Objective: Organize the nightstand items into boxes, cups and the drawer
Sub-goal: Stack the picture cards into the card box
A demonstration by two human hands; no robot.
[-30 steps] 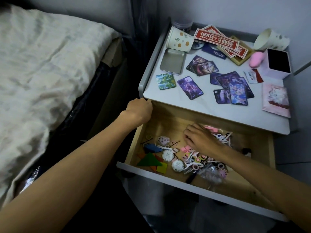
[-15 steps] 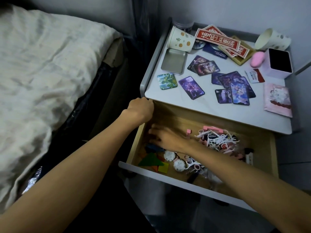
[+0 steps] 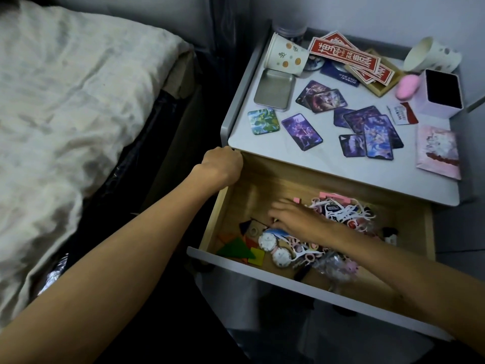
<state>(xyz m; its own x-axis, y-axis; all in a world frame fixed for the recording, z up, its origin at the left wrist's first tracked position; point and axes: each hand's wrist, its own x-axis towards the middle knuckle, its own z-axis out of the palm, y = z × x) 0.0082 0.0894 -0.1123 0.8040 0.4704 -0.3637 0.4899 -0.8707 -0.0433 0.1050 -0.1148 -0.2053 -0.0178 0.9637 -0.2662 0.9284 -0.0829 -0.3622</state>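
While the right fingers (image 3: 279, 207) are reaching leftward, stretched nearly flat and blurred with nothing showing in their hold, they are lying over the back-left floor of the drawer (image 3: 262, 270). The watches (image 3: 266, 241) and tiles (image 3: 236, 248) are sitting just nearer and left of them, with the clip tangle (image 3: 338, 210) back beside the wrist. The left hand (image 3: 223, 166) is gripping the worktop (image 3: 288, 161) corner, farther off.

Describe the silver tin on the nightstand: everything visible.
The tin is a shallow rectangular tray with rounded corners, dull silver metal by its look, open side up and empty. It lies flat near the nightstand's back left, by the raised edge. A paper cup on its side overlaps its far rim; contact is unclear.
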